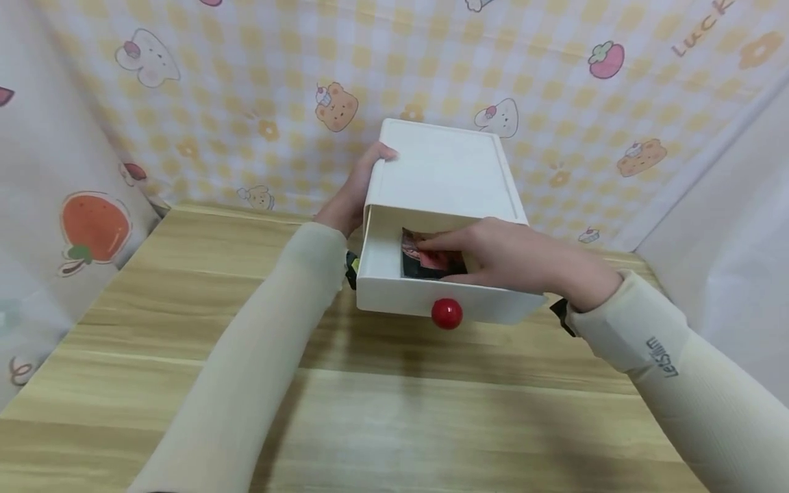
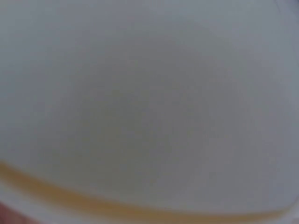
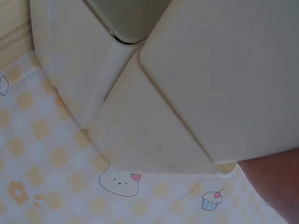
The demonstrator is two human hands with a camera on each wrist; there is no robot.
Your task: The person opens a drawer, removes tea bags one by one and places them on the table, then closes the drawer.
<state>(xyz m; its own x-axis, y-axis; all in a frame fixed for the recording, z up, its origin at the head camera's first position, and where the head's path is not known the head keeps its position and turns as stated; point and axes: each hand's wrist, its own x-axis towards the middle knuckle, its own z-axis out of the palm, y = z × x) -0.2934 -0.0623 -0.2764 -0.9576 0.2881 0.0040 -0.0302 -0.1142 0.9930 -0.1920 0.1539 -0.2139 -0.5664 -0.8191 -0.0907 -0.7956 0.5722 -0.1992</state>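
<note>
While the left hand grips a smooth white box, right hand holding dark card (flat, red-patterned), round knob.

**Pale yellow-brown, wood-grain tabletop below a white, rectangular drawer box**

The flat tabletop spreads to the left, to the right and in front of the box, its streaked grain running sideways. Its far edge shows beside the box. Soft shadows darken the wood in front of the box. Whether the box's underside touches the tabletop cannot be told.
</note>
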